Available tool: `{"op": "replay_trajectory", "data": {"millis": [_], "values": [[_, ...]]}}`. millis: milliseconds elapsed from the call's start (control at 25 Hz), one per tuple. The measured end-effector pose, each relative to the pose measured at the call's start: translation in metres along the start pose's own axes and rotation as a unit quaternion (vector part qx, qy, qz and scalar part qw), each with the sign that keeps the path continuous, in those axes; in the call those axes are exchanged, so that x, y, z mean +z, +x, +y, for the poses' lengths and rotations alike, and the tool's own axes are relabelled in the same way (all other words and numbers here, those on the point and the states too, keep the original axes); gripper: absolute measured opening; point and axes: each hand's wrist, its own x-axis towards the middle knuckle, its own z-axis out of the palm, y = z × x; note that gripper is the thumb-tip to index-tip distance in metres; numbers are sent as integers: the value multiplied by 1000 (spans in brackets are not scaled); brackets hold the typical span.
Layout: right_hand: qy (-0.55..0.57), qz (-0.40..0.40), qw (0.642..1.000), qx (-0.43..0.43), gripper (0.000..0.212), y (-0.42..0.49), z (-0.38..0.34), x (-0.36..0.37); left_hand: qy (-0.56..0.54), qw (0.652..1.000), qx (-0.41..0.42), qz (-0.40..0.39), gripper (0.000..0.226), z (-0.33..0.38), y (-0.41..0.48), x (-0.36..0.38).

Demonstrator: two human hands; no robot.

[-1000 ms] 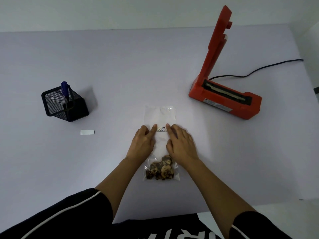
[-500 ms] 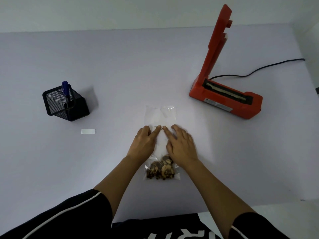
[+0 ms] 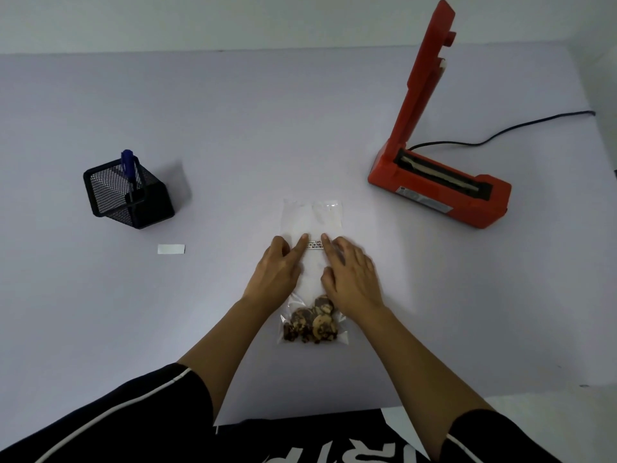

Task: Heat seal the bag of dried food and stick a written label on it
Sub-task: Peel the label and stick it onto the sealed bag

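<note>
both hands lie flat with the fingers stretched out, and they do not curl around anything. my left hand [image 3: 277,270] presses its forefinger on the left end of the label [image 3: 314,244], and my right hand [image 3: 354,279] presses its forefinger on the right end, so the small printed strip shows between the two fingertips. the label sits across the middle part of the bag [image 3: 312,218], a clear plastic bag that lies flat on the table [image 3: 233,128] with its long side pointing away from me. the other fingers of both hands rest near the two side edges of the bag. the dried food [image 3: 310,324], brown round slices, is gathered at the end of the bag close to me, between my wrists. the far part of the bag is flat and see-through; i cannot tell if its far edge is sealed.

to the right and further away stands the red heat sealer [image 3: 440,195], its arm lifted up high so the sealing bar in the base is in view. a black cable [image 3: 500,133] runs from behind it toward the right edge of the table. on the left is a black mesh pen holder [image 3: 133,202] with a blue pen [image 3: 128,163] standing in it. a small white slip of paper [image 3: 171,249] lies flat on the table, near the holder on my side of it, well apart from the bag.
</note>
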Motion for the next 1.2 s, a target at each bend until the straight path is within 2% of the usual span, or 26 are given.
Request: {"op": "replay_trajectory", "data": {"millis": [80,280,360,440,520,560,640,760,880,1080,1200], "values": [[-12,-2,1000,2,60,-1,0,1,12,999,31,10,50,0,-2,0],[6,-15,1000,6,60,4,-5,-4,12,1000,4,5,57,4,4,3],[100,-15,995,23,63,6,-3,-13,-36,999,-38,1,59,8,4,-6],[209,35,975,68,62,-2,0,-21,-71,993,-89,41,52,9,-3,-17],[273,79,949,135,58,-20,6,-25,-111,968,-210,74,41,8,-13,-28],[287,67,939,175,59,-31,8,-26,-129,950,-275,66,39,10,-19,-32],[286,-9,929,234,66,-50,10,-25,-168,914,-368,26,40,17,-31,-36],[291,-98,922,235,73,-66,1,-22,-254,856,-449,26,28,30,-37,-31],[331,-100,916,201,72,-69,-11,-18,-302,827,-474,7,12,39,-33,-26],[386,-90,897,195,71,-23,-19,-42,-375,797,-471,49,11,33,6,-54],[411,-48,893,176,73,32,-31,-62,-396,795,-453,70,10,13,57,-84]]}}
